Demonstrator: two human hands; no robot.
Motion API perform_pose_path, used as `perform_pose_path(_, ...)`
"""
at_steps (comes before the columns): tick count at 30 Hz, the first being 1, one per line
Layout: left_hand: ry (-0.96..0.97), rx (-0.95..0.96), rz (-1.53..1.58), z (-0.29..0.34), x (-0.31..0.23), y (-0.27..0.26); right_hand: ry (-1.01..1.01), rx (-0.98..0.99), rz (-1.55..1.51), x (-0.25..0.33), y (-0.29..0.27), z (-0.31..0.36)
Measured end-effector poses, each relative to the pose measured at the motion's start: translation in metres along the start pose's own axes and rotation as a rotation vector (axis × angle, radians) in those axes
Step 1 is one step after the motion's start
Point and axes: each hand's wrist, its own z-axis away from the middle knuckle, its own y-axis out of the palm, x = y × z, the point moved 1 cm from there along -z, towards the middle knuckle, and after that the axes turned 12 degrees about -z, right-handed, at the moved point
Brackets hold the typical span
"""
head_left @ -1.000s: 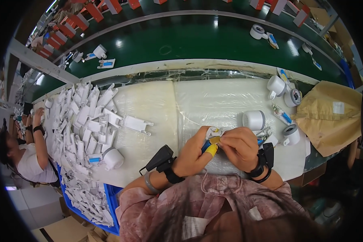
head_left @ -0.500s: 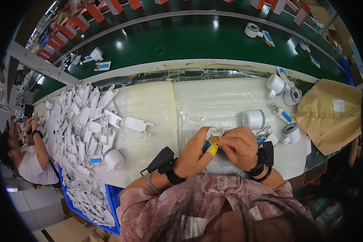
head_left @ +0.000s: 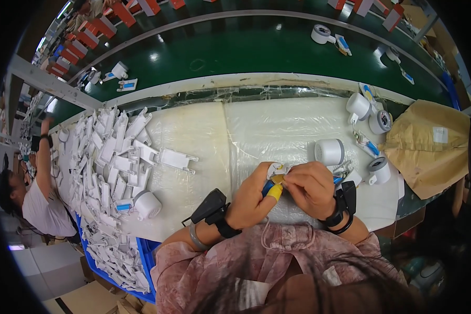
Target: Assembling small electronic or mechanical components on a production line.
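Note:
My left hand [head_left: 252, 194] is closed around a small white part [head_left: 275, 169] with a blue section and a flat yellowish piece. Its thumb wears a yellow cover. Against that part, the fingertips of my right hand [head_left: 313, 189] are pinched together; whatever lies between them is too small to make out. A white round housing with a grey rim [head_left: 329, 152] rests just beyond my right hand. Beside it, partly behind my fingers, are some small wired pieces and a white plate [head_left: 352, 178].
White plastic brackets [head_left: 112, 152] are heaped at left, above a blue bin [head_left: 147, 261] of more. A white housing [head_left: 147, 204] stands near them. More wired housings [head_left: 358, 106] and a brown paper bag [head_left: 429, 149] are at right. Beyond runs a green conveyor [head_left: 220, 52]. A co-worker [head_left: 44, 204] sits far left.
Both my hands stay almost in place, still working at the small part. Pieces on the green conveyor have shifted slightly left. The co-worker has raised an arm toward the conveyor.

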Motion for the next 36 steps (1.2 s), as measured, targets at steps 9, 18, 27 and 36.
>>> perform_pose_path(9,-0.062,0.103,0.224,0.0023,-0.0006,-0.0039,-0.01,-0.006,0.02,0.004,0.0001,0.0)
perform_pose_path(18,0.004,0.003,0.051,-0.0012,-0.0003,-0.0013,-0.027,0.003,0.017,0.0025,0.0002,-0.0003)
perform_pose_path(27,-0.077,0.079,0.105,0.001,-0.001,-0.0012,-0.015,0.018,0.008,0.0043,-0.0017,0.0011)
perform_pose_path(36,-0.043,0.043,0.08,0.0001,-0.0021,-0.0057,-0.009,0.045,0.015,0.0052,-0.0003,0.0004)
